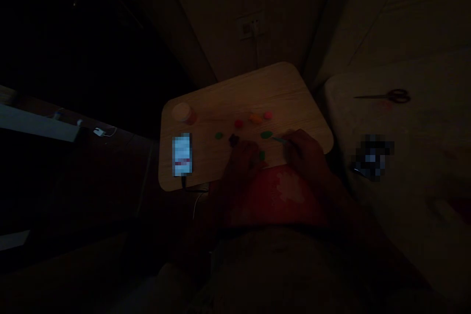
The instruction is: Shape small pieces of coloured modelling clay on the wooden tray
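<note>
Right hand: fingers closed round thin tool, tip toward 9–10 o'clock, beside green oval on desk. Left hand: curled, cannot tell hold; green lump at 3 o'clock.

Right hand by table's near right corner, thin tool in grip — tip beside green piece. Left hand at near edge, beside dark piece. Phone by near left corner; jar by far left corner.
</note>
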The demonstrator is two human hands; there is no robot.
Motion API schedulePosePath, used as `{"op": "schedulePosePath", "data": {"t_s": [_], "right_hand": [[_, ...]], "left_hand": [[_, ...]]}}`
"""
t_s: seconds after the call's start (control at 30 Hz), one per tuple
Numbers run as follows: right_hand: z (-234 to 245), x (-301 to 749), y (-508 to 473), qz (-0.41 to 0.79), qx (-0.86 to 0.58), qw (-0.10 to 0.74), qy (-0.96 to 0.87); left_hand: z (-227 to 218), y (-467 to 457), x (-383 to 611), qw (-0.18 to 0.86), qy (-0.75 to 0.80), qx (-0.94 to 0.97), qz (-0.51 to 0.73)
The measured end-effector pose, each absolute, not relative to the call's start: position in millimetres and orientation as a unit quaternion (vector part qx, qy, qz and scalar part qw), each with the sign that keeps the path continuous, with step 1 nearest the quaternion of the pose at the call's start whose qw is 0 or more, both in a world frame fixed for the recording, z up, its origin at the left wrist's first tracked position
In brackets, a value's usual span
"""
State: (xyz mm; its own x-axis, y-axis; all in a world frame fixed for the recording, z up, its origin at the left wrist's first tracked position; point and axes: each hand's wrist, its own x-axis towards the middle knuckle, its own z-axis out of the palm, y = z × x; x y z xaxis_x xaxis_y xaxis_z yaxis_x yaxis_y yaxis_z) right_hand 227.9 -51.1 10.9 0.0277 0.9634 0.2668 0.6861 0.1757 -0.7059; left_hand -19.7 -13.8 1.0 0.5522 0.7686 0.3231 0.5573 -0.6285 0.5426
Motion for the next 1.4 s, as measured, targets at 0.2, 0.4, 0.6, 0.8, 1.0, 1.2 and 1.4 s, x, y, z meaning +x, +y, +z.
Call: {"op": "schedulePosePath", "data": {"t_s": [0.2,0.4,0.6,0.8,1.0,1.2,1.4], "right_hand": [[12.7,221.9,-60.5,0.207,-0.653,0.351,-0.639],[14.8,213.5,-66.6,0.226,-0.652,0.347,-0.635],[9.7,197.1,-71.7,0.184,-0.656,0.323,-0.657],[7.7,185.8,-75.2,0.186,-0.664,0.276,-0.67],[12.8,183.5,-74.0,0.184,-0.67,0.292,-0.657],[22.1,175.4,-78.7,0.185,-0.687,0.221,-0.667],[20.5,163.7,-87.6,0.206,-0.692,0.182,-0.668]], "left_hand": [[-3.7,-21.0,-39.8,0.16,0.258,0.916,0.261],[-10.8,-23.8,-42.2,0.167,0.273,0.921,0.221],[-13.8,-29.9,-36.3,0.147,0.304,0.919,0.204],[-13.0,-34.3,-37.7,0.117,0.281,0.927,0.218],[-12.9,-35.0,-39.7,0.132,0.289,0.922,0.222],[-14.4,-32.0,-41.5,0.135,0.27,0.929,0.216],[-2.7,-31.1,-37.0,0.203,0.316,0.905,0.199]]}}
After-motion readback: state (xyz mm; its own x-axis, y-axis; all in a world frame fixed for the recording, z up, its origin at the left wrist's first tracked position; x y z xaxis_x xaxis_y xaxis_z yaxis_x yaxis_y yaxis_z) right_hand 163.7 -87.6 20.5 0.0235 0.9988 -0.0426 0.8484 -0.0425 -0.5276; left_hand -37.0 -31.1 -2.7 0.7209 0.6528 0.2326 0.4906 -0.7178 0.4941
